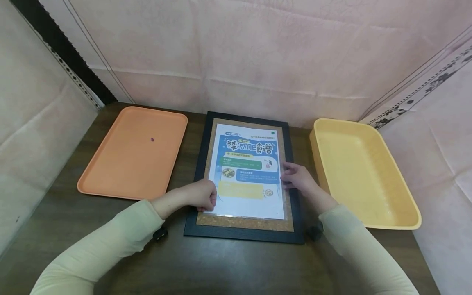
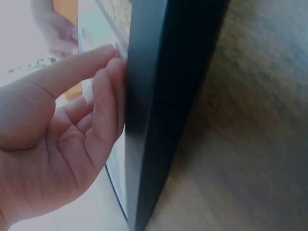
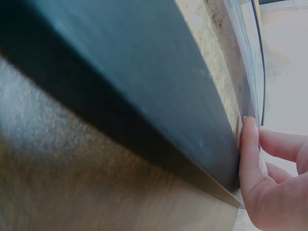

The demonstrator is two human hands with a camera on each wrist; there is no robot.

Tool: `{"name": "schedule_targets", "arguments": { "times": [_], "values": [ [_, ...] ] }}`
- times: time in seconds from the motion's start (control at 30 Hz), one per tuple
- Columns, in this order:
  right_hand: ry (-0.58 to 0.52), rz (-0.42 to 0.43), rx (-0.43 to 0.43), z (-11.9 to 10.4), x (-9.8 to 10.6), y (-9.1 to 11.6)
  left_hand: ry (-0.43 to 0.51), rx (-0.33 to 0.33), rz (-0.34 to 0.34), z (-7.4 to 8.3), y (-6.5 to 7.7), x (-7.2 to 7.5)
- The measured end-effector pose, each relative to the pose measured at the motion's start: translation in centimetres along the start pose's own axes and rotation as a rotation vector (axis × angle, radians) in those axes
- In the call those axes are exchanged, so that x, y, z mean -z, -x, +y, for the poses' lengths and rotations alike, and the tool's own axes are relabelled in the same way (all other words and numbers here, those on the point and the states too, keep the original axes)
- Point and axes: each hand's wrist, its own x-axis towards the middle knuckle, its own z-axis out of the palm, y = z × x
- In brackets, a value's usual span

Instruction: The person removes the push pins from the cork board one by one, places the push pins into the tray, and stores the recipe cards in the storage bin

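A printed poster sheet (image 1: 245,176) with blue, green and yellow blocks lies over a cork board (image 1: 245,221) with a black frame (image 1: 243,237). At the sheet's lower left corner is my left hand (image 1: 203,195), thumb and forefinger pinching its edge. In the left wrist view that hand (image 2: 62,130) has its fingertips together at the edge, beside the black frame (image 2: 149,96). My right hand (image 1: 298,177) pinches the sheet's right edge about halfway up. The right wrist view shows the right hand (image 3: 272,178) with fingertips close together at the sheet's rim, above the cork (image 3: 216,53).
To the left of the board lies an orange tray (image 1: 125,164) with a small dark spot on it. A deep yellow bin (image 1: 361,172) stands on the right. All rest on a dark wooden table (image 1: 236,270), with pale cloth (image 1: 258,53) hanging behind and at both sides.
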Motion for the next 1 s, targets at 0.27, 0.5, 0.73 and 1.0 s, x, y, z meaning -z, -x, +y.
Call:
{"name": "schedule_targets", "arguments": {
  "times": [0.27,0.5,0.73,1.0],
  "values": [
    [0.000,0.002,0.001,-0.1,0.0,0.0,-0.167,0.028,0.106,1.0,0.0,-0.7],
    [0.004,0.000,0.000,-0.2,0.0,0.1,-0.179,0.036,0.104,1.1,0.0,-0.8],
    [0.004,-0.012,0.029,0.0,0.2,-0.2,-0.114,0.014,0.057,0.7,-0.3,-0.2],
    [0.011,-0.009,0.030,0.1,0.1,-0.2,-0.064,0.003,0.018,0.5,-0.3,0.2]
  ]
}}
